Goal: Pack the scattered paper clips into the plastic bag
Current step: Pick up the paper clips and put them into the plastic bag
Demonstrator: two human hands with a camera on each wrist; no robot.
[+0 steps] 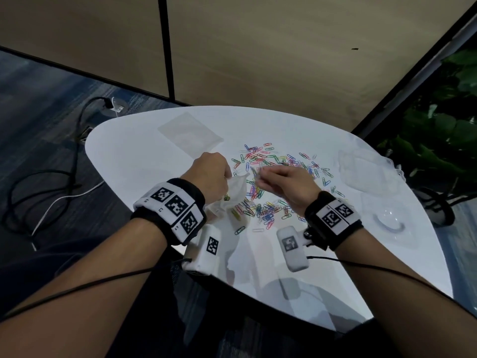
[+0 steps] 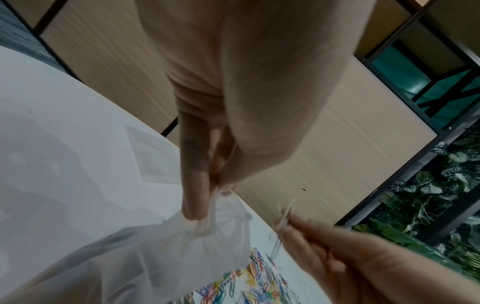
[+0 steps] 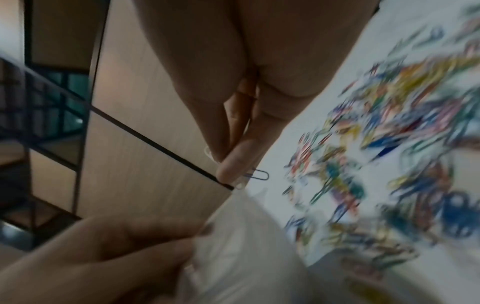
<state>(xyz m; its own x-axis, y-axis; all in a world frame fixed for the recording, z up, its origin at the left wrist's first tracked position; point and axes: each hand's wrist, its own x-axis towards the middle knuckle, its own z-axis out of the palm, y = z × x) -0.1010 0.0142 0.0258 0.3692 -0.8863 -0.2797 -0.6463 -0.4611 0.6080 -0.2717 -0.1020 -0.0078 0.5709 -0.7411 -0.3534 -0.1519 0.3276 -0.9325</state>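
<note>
plastic bag (image 1: 236, 192): clear, crumpled, lifted at its rim by pinching fingers, mouth facing right, left of the clip pile; a few clips show inside it.
paper clips (image 1: 273, 177): many colours, scattered across the middle of the white top, mostly right of the bag.
held clips (image 3: 255, 175): a few pinched just above the bag's mouth.

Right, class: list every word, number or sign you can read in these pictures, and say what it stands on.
No readable words anywhere.
Left wristband: square code patterns; tiny characters beside them, too small to read.
Right wristband: square code patterns; any characters too blurred.
Plastic bag, paper clips: no print visible.
</note>
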